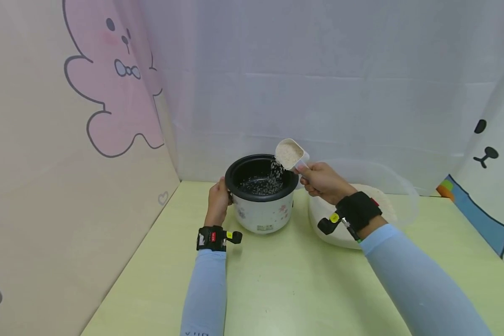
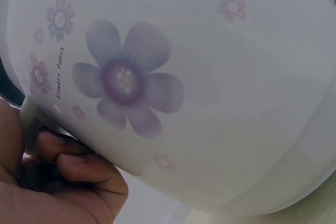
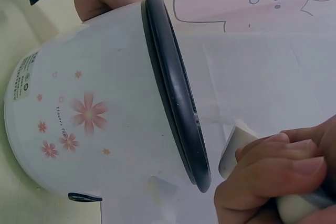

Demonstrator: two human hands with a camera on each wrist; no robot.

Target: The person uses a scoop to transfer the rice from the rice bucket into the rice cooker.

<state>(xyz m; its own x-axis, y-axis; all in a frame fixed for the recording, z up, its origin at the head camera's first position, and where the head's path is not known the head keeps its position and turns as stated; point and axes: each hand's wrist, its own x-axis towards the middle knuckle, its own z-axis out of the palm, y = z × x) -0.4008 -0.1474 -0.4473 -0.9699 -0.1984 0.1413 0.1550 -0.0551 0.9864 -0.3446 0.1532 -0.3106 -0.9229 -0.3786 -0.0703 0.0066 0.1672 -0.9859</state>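
A white rice cooker (image 1: pixel 263 215) printed with flowers stands on the table, lidless, its black inner pot (image 1: pixel 248 164) open at the top. My left hand (image 1: pixel 218 201) holds the cooker's left side; in the left wrist view its curled fingers (image 2: pixel 89 169) wrap a handle. With my right hand (image 1: pixel 324 181) I grip the handle of a white measuring scoop (image 1: pixel 304 158), tilted over the pot's right rim. Rice (image 1: pixel 289 151) fills part of the scoop, and grains stream from its lip into the pot, where loose grains (image 1: pixel 260 187) lie on the bottom.
Right of the cooker stands a white tub (image 1: pixel 336 235) of rice (image 1: pixel 378 198), partly under my right forearm, with a translucent lid (image 1: pixel 405 198) raised behind it. A pale curtain (image 1: pixel 319 93) hangs behind the yellow-green table (image 1: pixel 285 284). A printed wall (image 1: pixel 122 200) borders the left side.
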